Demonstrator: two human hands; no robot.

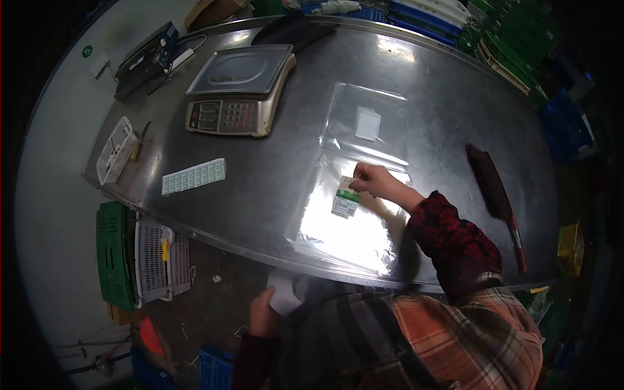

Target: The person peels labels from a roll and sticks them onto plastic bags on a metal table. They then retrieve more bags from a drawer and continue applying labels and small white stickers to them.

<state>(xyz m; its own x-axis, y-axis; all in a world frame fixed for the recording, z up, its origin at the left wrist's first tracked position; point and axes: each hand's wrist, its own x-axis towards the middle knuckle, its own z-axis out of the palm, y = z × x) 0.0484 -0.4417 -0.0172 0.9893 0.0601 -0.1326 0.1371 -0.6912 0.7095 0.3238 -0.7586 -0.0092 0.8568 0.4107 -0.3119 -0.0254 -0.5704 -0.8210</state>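
Note:
Over the steel table, my right hand (379,182) pinches the upper corner of a green and white printed label (344,197) with a barcode. The label lies over a clear plastic bag (325,237) spread flat and shining with glare. Farther up, another clear bag (338,104) has a small stack of white slips (368,123) on it. Below the table's front edge, my left hand (262,313) grips a white sheet of paper (284,294); its fingers are partly hidden.
A weighing scale (240,71) stands at the back left. A sheet of pale green stickers (194,177) lies nearer, beside a white basket (116,153). On the right rests a dark, long-handled tool (491,185). Green and grey crates (114,257) stand below the table's left edge.

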